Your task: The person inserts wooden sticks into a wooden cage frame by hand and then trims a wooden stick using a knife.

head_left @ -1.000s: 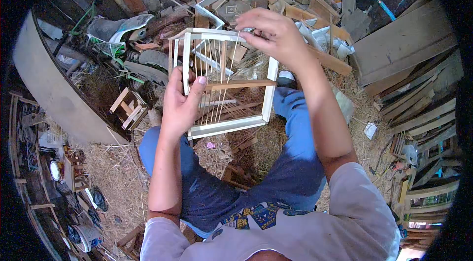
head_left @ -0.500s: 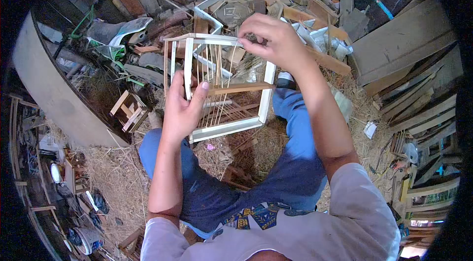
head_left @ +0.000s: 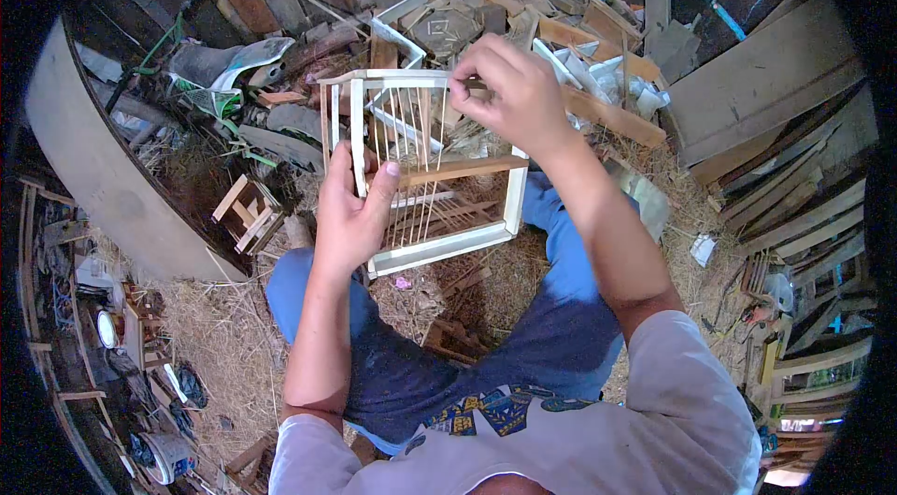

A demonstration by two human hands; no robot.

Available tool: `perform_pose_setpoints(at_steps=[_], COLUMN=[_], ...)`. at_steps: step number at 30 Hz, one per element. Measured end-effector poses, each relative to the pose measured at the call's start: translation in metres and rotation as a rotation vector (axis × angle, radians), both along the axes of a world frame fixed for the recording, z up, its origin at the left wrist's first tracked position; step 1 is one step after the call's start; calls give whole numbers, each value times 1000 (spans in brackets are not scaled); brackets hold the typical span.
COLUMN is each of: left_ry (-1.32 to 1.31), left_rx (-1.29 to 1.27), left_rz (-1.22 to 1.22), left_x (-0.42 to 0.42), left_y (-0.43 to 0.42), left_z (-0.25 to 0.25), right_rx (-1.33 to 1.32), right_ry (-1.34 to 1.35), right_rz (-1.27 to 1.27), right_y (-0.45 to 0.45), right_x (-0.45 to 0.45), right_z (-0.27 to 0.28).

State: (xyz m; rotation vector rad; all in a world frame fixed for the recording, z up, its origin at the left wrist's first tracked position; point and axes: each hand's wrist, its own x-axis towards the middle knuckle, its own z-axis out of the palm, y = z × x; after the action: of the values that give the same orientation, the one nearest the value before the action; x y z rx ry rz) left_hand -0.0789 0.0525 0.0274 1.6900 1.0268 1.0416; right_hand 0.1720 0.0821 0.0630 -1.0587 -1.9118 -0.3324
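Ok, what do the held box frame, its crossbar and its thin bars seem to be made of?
Box frame: wood, judging by the straight, squared strips; pale and matte, either bare or lightly painted.
Crossbar: likely unpainted wood, given its browner, tan face.
Thin bars: slender and straw-coloured, perhaps bamboo or wood; too fine to tell.

left hand partly behind wooden frame, right hand perhaps pinching something too small to tell, shirt cropped

Left hand gripping, thumb up, left forearm nearly upright; and here's the right hand, higher, curled fingers pinched toward the palm, right forearm slanting in!
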Motion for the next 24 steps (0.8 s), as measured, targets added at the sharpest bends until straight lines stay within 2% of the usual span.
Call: perform_pose_setpoints(at_steps=[6,9,19,22,24], left_ry=[-119,-148,-140,-107,-98], left_rx=[-95,-122,-129,-88,-78], left_rz=[-16,-9,-20,-22,-50], left_x=[-2,-5,-9,-10,-12], left_y=[3,6,9,12,13], left_z=[1,-1,-7,-7,-5], right_rx=[52,-168,-241,-333,-488], right_ry=[-43,10,-60,-93,-104], right_rz=[55,138,219,201,263], right_y=[1,-6,-9,-13,-14], right_x=[5,10,23,29,33], right_z=[7,15,18,19,19])
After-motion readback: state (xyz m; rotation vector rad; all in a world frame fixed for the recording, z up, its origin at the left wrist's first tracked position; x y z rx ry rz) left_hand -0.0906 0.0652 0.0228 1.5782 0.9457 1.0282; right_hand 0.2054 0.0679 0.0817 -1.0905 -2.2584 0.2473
